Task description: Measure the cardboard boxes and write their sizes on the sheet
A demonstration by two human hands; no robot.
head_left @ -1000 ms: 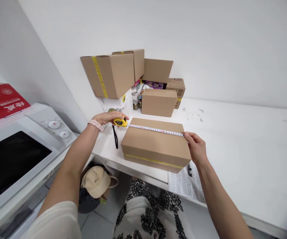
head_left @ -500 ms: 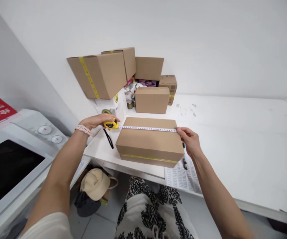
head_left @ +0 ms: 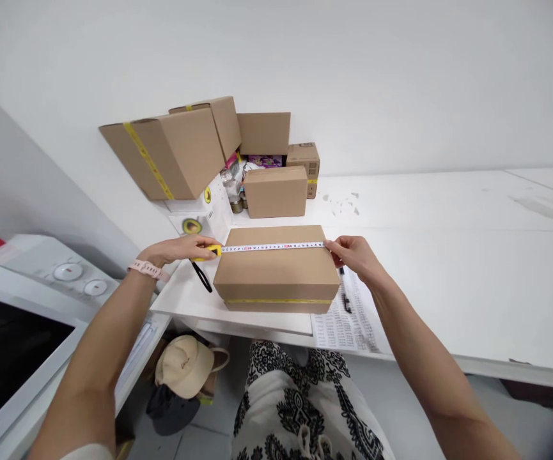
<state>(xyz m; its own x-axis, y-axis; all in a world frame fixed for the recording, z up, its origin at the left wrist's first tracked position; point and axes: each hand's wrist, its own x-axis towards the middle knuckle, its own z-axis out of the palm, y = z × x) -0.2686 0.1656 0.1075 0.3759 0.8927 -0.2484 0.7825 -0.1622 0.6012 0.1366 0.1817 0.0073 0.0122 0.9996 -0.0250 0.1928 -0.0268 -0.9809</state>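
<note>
A closed cardboard box (head_left: 276,268) with a yellow tape strip on its front lies near the counter's front edge. My left hand (head_left: 185,248) is closed around the yellow case of a tape measure (head_left: 213,252) at the box's left edge, and a black wrist strap hangs from the case. The white blade runs out across the box top, roughly parallel to its long side. At the right edge, my right hand (head_left: 353,255) pinches the end of the blade between thumb and fingers.
Behind stand a smaller cardboard box (head_left: 276,195), a large tilted box (head_left: 171,153) on white avocado cartons, and jars. Printed sheets (head_left: 336,329) with a black pen (head_left: 344,294) lie to the right. A microwave (head_left: 12,332) is at left, and caps (head_left: 184,364) sit below the counter.
The view has shifted, so the stacked boxes appear further left. My left hand has turned, covering more of the tape measure's case. The blade stays stretched across the box top.
</note>
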